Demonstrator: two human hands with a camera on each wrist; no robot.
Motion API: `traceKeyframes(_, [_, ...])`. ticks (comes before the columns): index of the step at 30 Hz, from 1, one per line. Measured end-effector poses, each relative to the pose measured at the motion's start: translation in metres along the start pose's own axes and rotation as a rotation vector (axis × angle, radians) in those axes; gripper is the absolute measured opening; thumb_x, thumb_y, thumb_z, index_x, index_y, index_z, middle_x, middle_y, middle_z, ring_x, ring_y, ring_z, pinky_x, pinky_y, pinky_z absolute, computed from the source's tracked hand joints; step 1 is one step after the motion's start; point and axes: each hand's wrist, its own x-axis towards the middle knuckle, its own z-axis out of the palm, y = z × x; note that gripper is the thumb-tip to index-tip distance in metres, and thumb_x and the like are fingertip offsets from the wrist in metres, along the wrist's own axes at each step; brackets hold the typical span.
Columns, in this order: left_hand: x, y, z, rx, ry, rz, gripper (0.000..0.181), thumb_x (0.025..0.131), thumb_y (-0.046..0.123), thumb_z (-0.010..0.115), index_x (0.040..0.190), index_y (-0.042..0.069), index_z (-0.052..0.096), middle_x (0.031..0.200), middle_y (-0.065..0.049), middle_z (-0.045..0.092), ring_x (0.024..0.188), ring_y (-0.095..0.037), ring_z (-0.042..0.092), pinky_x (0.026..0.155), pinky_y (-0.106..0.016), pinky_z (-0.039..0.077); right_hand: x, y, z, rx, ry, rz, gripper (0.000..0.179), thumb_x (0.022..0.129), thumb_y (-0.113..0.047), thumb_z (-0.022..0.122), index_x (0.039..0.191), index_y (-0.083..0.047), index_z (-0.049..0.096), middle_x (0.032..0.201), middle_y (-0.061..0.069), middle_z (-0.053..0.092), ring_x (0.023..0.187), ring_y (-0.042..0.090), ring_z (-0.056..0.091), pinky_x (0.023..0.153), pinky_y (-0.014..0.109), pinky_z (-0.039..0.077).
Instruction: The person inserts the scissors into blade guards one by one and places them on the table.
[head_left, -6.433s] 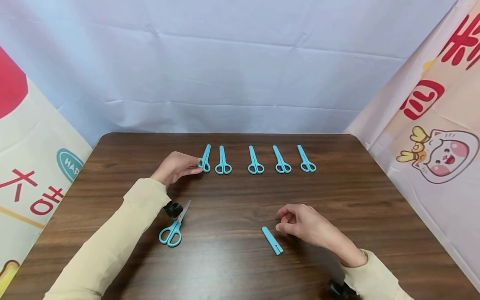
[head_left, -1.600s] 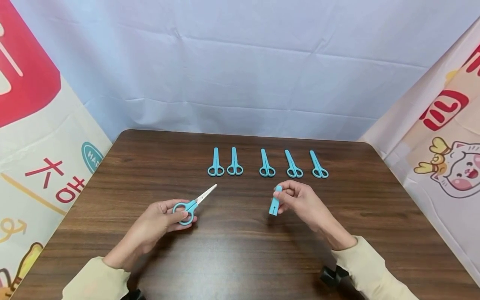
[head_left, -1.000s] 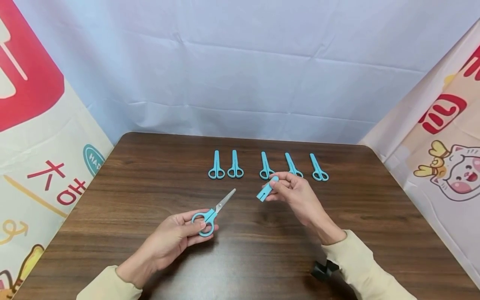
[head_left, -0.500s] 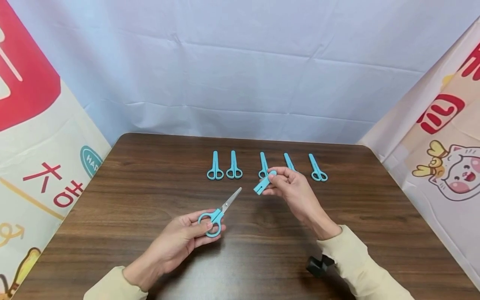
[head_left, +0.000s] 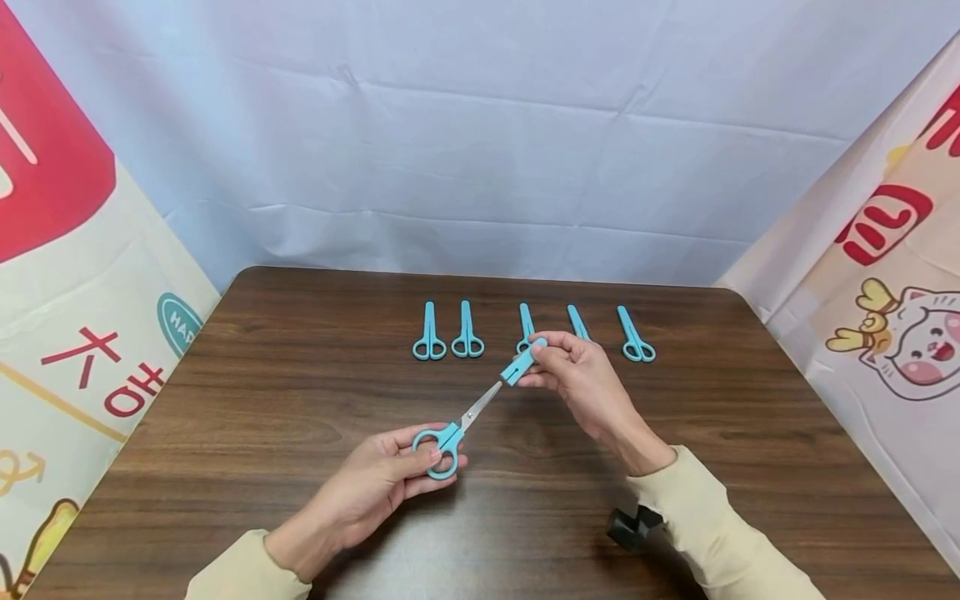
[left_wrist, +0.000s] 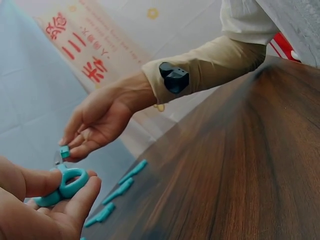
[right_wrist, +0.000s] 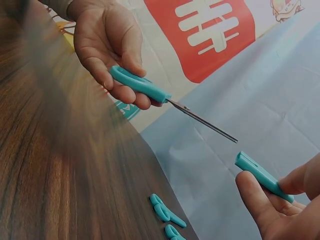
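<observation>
My left hand [head_left: 375,483] grips a pair of scissors [head_left: 447,442] by the turquoise handles, thumb on top of one loop. Their bare metal blades [right_wrist: 205,121] are closed and point up toward the right. A turquoise blade cover [head_left: 519,364] is pinched between the thumb and fingers of my right hand [head_left: 577,379], its slotted end facing the blade tip. In the right wrist view a small gap shows between the tip and the mouth of the cover [right_wrist: 262,175]. Both things are held above the table.
Several covered turquoise scissors lie in a row at the back of the brown wooden table [head_left: 300,375], among them the leftmost pair [head_left: 430,333] and the rightmost pair [head_left: 633,336]. My right hand partly hides two of them. A pale cloth [head_left: 480,150] hangs behind.
Both the scissors and the loose cover were picked up off the table. Over the last second my left hand moved right and my right hand slightly left, bringing blade tip and cover closer together.
</observation>
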Motion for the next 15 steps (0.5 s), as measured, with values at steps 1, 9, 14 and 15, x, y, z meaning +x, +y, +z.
traceKeyframes(1, [0.0002,-0.0005,0.0007,0.000,-0.001,-0.001,0.054,0.102,-0.004,0.059,0.149,-0.017,0.034,0.124,-0.024,0.067,0.112,-0.025,0.070,0.102,-0.039,0.054,0.0000,0.0002,0.0006,0.007,-0.003,-0.001,0.030,0.106,-0.005,0.056,0.132,0.009,0.053,0.100,0.009,0.074,0.088,0.021,0.072,0.088,0.039,0.062])
traceKeyframes(9, [0.0014,-0.0061,0.0033,0.010,-0.008,0.016,0.054,0.103,-0.003,0.057,0.149,-0.019,0.032,0.121,-0.022,0.068,0.111,-0.025,0.070,0.102,-0.038,0.054,-0.0021,0.0006,0.0042,0.039,-0.018,-0.003,0.031,0.106,-0.004,0.056,0.133,0.010,0.052,0.103,0.012,0.074,0.088,0.020,0.072,0.089,0.039,0.061])
traceKeyframes(14, [0.0010,-0.0072,0.0026,0.010,0.000,0.019,0.055,0.104,-0.002,0.055,0.150,-0.018,0.029,0.119,-0.021,0.069,0.111,-0.025,0.070,0.102,-0.038,0.054,-0.0033,0.0016,0.0030,0.048,0.003,-0.012,0.029,0.107,-0.005,0.056,0.131,0.010,0.053,0.104,0.013,0.074,0.087,0.021,0.072,0.088,0.039,0.062])
traceKeyframes(15, [0.0008,-0.0071,0.0023,0.011,0.001,0.020,0.056,0.104,-0.002,0.055,0.151,-0.018,0.029,0.119,-0.022,0.068,0.111,-0.025,0.070,0.102,-0.038,0.054,-0.0036,0.0020,0.0034,0.050,-0.004,-0.013,0.029,0.107,-0.005,0.056,0.131,0.010,0.052,0.104,0.013,0.074,0.087,0.021,0.072,0.089,0.039,0.061])
